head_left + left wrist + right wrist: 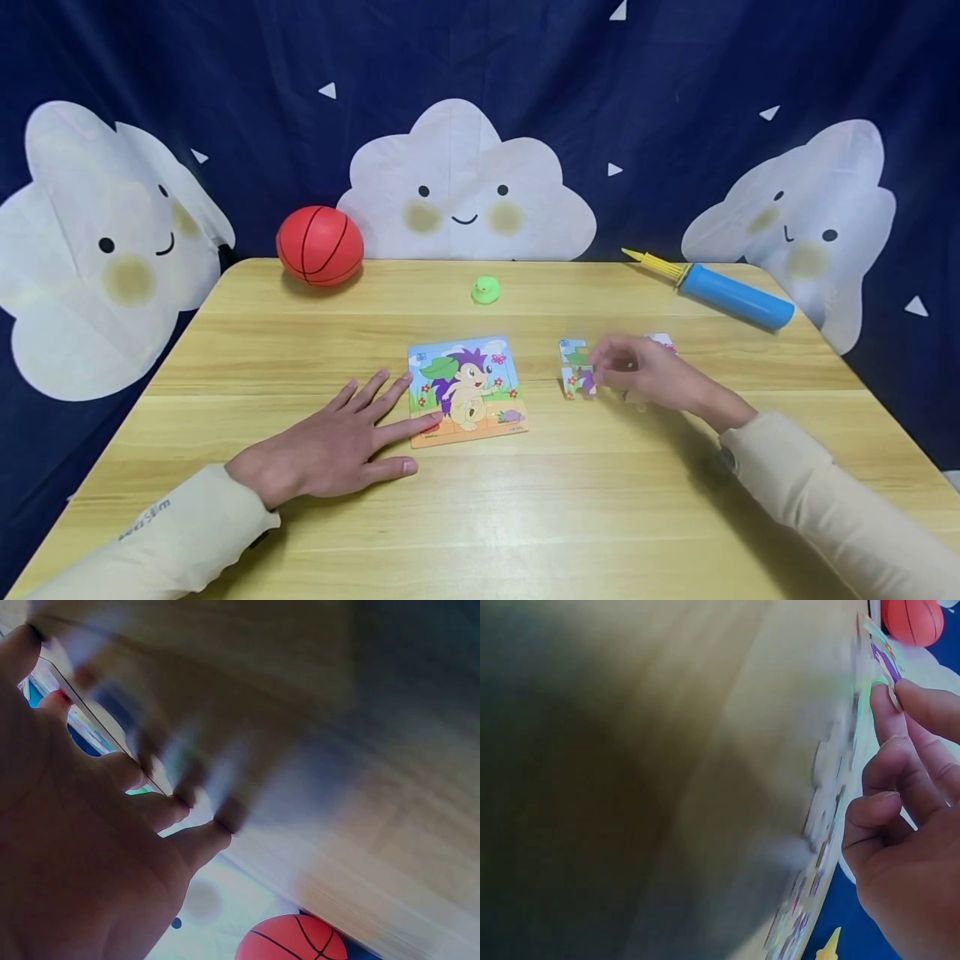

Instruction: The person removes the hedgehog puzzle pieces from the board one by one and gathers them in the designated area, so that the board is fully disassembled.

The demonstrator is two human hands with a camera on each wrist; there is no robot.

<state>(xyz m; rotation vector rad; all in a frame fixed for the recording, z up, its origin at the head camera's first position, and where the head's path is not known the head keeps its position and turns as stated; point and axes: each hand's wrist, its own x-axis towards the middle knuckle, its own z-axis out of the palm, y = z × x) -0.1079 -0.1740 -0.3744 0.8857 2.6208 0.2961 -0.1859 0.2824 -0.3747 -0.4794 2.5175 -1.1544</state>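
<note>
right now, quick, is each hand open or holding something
Left hand: open, fingers spread, partly over the hedgehog picture.
Right hand: closed, pinching a puzzle piece.

Right fingers (609, 344) pinch piece (578, 383) beside hedgehog puzzle (468, 392)

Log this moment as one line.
left hand: spread, partly over hedgehog picture; right hand: pinching puzzle piece; behind: red ball, green duck, blue pump
</note>
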